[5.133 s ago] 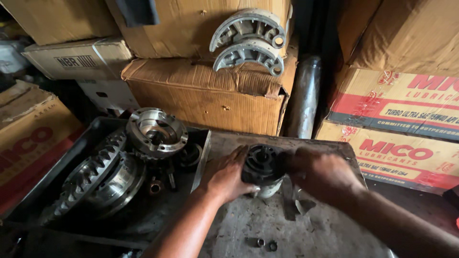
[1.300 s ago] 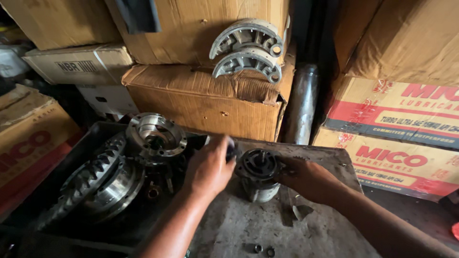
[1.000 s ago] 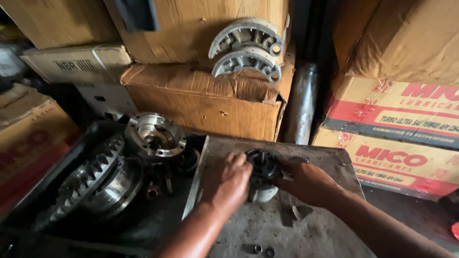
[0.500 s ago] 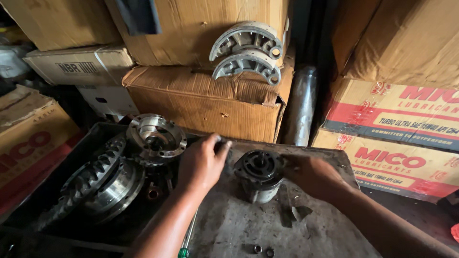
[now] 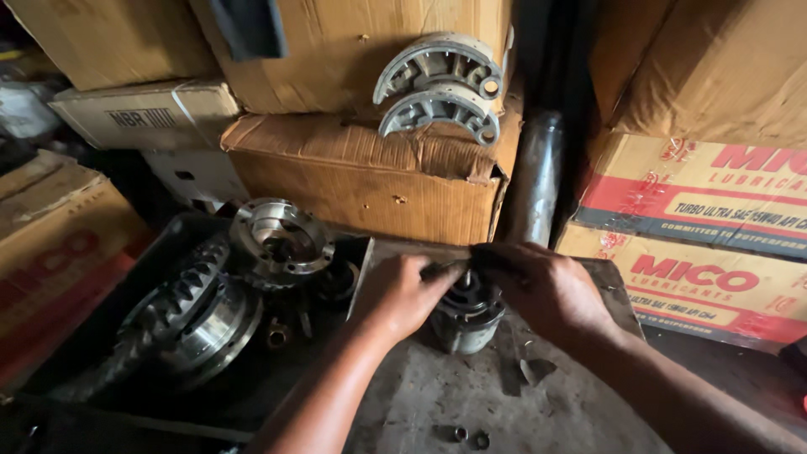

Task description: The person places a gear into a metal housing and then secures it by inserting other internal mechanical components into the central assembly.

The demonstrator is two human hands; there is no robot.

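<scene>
Step in hand, as judged: fitting a small part into the top of the cylindrical metal housing (image 5: pixel 465 315), which stands upright on the grimy steel plate (image 5: pixel 437 395), just right of the tray of gears (image 5: pixel 76 370). The left hand (image 5: pixel 403 292) has its fingers curled together at the housing's top rim, pinching something too small to identify. The right hand (image 5: pixel 542 286) cups the housing's far side, fingers closed around it. The next move calls for steady alignment over the bore.

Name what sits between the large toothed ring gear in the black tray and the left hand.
In the head view, small loose metal bits lie on the black tray's floor between ring gear and left hand.
</scene>
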